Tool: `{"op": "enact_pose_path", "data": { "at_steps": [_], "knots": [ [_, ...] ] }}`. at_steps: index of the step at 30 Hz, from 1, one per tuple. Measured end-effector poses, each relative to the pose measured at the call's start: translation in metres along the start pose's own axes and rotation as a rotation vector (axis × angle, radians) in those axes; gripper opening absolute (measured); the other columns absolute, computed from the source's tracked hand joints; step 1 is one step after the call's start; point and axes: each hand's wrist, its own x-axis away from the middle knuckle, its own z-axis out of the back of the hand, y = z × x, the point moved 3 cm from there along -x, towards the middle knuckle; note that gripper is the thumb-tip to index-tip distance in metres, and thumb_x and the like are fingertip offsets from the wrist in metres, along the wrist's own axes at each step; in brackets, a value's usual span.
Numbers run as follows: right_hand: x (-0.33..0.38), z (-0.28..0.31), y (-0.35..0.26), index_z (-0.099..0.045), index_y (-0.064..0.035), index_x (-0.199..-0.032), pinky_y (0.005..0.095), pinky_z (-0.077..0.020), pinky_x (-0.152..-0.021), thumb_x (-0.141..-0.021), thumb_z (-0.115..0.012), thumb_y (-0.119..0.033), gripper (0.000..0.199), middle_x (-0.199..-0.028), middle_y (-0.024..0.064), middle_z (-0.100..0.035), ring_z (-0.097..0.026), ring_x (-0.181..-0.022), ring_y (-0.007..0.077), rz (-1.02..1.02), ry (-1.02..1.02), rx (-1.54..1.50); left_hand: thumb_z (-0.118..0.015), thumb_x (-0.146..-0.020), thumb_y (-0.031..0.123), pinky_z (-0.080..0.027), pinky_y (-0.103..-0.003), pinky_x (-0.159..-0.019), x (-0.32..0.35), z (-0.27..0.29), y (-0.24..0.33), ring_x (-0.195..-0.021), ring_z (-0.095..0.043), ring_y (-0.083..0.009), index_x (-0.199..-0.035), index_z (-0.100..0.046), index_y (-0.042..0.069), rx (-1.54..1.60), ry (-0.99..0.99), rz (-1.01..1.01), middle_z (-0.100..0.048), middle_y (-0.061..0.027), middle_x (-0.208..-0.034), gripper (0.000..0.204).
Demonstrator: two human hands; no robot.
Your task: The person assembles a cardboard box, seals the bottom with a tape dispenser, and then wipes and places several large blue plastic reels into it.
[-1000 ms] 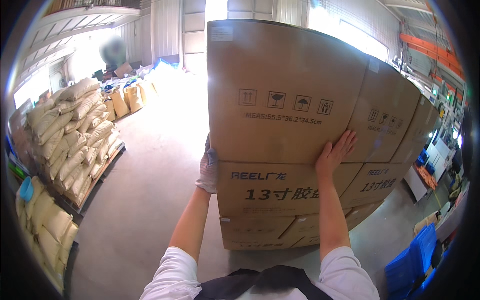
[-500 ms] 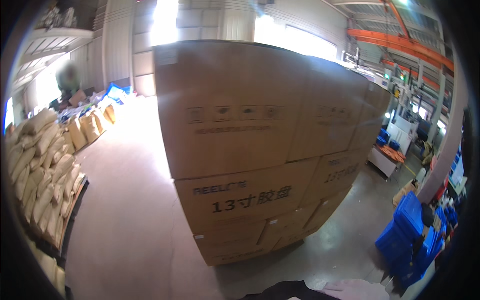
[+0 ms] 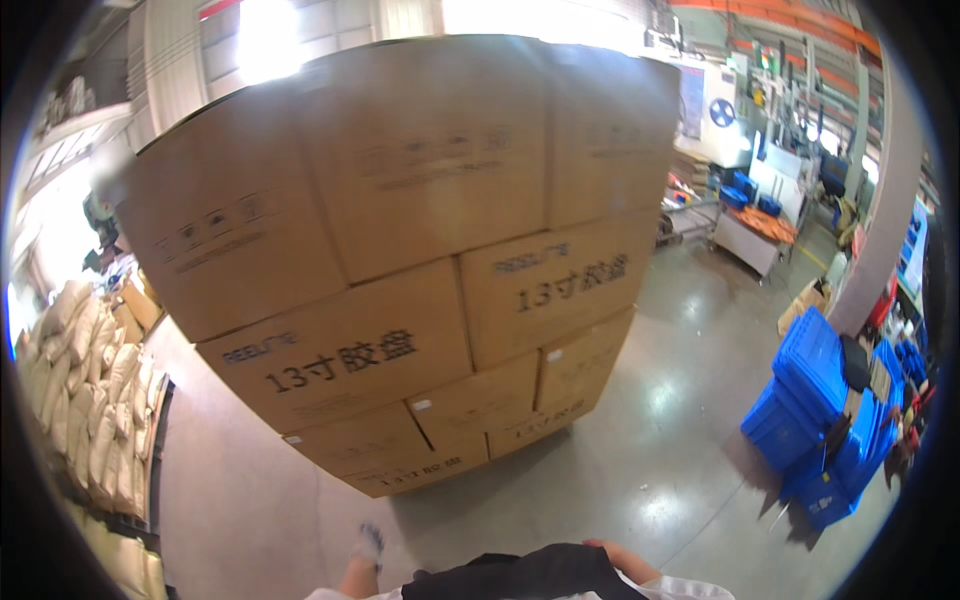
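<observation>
Brown cardboard cartons point(image 3: 440, 200) stand in a tall stack straight ahead of the person, filling the middle and left of the view, with pale grey floor point(image 3: 640, 450) in front and to the right. Three cartons show side by side in the top row, with two wide faces beneath them and smaller-looking ones lower down. Dark printed marks run across the faces, and small white labels point(image 3: 422, 405) sit near the edges of some lower cartons.

The left hand point(image 3: 370, 542), in a glove of pale and dark patches, hangs low near the stack's bottom edge, with floor showing between — it is blurred, and I cannot tell how far its fingers are spread. The right hand point(image 3: 606, 552), bare, is at the side of the black apron point(image 3: 515, 575), partly hidden by it; whether it is wide, narrow or holding something, I cannot tell. Both are apart from the cartons.

Cream sacks point(image 3: 95, 400) are piled at the far left. To the right, blue plastic bins point(image 3: 812, 350) stand on the floor near a pale column point(image 3: 878, 210); farther back, orange pieces point(image 3: 762, 224) lie on a worktable point(image 3: 742, 247).
</observation>
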Motion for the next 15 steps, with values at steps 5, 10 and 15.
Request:
{"op": "enact_pose_path", "data": {
  "at_steps": [5, 10, 15],
  "knots": [
    [0.048, 0.066, 0.062, -0.058, -0.0102, -0.126, 0.0376, -0.0464, -0.095, -0.086, -0.056, -0.045, 0.053, -0.118, 0.0119, -0.064, -0.060, -0.110, 0.0297, -0.373, 0.121, -0.057, -0.053, -0.091, 0.037, -0.038, -0.036, -0.103, 0.012, -0.192, 0.156, -0.123, -0.050, -0.0306, -0.131, -0.052, 0.009, -0.560, -0.274, -0.302, -0.056, -0.0128, -0.131, 0.049],
    [0.093, 0.124, 0.102, -0.059, -0.0067, -0.125, 0.0326, -0.0491, -0.088, -0.083, -0.062, -0.041, 0.055, -0.108, 0.0118, -0.069, -0.065, -0.100, 0.0226, -0.579, 0.337, -0.242, -0.052, -0.091, 0.036, -0.044, -0.036, -0.097, 0.056, -0.261, 0.093, -0.114, -0.057, -0.0316, -0.120, -0.061, 0.009, -1.194, -0.409, -0.593, -0.060, -0.0164, -0.124, 0.041],
    [0.079, 0.173, 0.216, -0.060, -0.0031, -0.120, 0.0338, -0.0504, -0.083, -0.086, -0.059, -0.036, 0.048, -0.102, 0.0113, -0.069, -0.066, -0.093, 0.0216, -0.800, 0.635, -0.553, -0.049, -0.091, 0.035, -0.043, -0.038, -0.098, -0.012, -0.335, 0.150, -0.117, -0.054, -0.0321, -0.122, -0.060, 0.008, -1.232, -0.507, -0.276, -0.058, -0.0177, -0.125, 0.042]
  ]
}}
